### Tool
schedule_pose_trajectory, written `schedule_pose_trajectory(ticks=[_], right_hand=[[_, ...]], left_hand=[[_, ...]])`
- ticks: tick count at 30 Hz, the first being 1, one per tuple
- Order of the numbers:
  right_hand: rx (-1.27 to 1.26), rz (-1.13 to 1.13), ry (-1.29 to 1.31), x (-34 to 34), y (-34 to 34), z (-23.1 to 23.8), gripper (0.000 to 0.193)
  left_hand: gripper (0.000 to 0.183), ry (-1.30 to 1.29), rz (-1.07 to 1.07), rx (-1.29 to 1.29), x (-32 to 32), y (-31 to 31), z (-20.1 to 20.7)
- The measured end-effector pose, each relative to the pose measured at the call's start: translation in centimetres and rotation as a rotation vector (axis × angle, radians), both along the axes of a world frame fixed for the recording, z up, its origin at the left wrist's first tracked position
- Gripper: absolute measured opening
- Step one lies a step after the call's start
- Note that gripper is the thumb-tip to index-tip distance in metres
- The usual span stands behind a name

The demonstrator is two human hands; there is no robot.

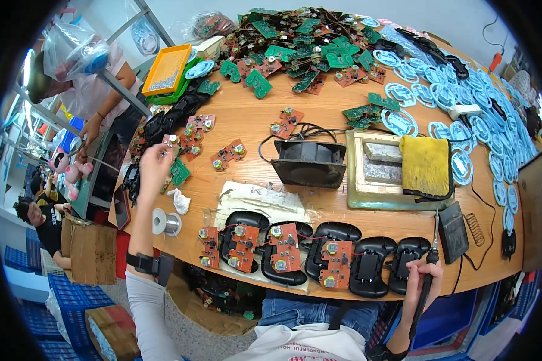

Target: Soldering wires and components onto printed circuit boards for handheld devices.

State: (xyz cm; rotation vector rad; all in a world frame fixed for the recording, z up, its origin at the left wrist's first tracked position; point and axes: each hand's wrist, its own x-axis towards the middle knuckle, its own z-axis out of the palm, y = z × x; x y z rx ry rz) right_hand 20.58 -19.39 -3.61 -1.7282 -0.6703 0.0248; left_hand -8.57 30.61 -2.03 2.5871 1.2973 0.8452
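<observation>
My right hand is closed around the handle of a soldering iron at the front right edge of the table, its tip pointing away from me. At the left, my left hand pinches the edge of an orange circuit board beside other orange boards and a green board. Black game controller shells lie in a row along the front edge. Orange boards rest on several of them, some joined by thin red wires. The two shells nearest my right hand carry no orange board.
A solder spool stands front left. A black fan is mid-table, beside a framed tray with a yellow cloth. Green boards heap at the back, blue plastic rings at right. Two people are beyond the left side.
</observation>
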Motion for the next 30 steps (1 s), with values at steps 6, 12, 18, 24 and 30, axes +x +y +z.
schedule_pose_trajectory(ticks=[6, 12, 18, 24, 30], right_hand=[[-0.009, 0.03, 0.014, 0.0, 0.0, 0.1, 0.017], [0.04, 0.017, -0.005, -0.4, -0.5, -0.3, 0.018], [0.01, 0.042, -0.025, -0.7, -0.7, 0.1, 0.019], [0.036, 0.098, -0.114, -1.4, -0.1, 0.8, 0.026], [0.085, 0.344, -0.221, -1.7, 2.2, 1.8, 0.032]], left_hand=[[0.06, 0.313, -0.135, -0.052, 5.6, -4.6, -4.1], [0.064, 0.325, -0.081, -0.305, 7.4, -5.3, -2.6], [0.043, -0.09, -0.012, -0.396, 5.3, -10.0, -1.0], [0.039, -0.507, -0.282, -0.706, 4.0, -21.1, 3.9], [0.045, -0.436, -0.7, -1.021, 8.4, -28.6, 3.8]])
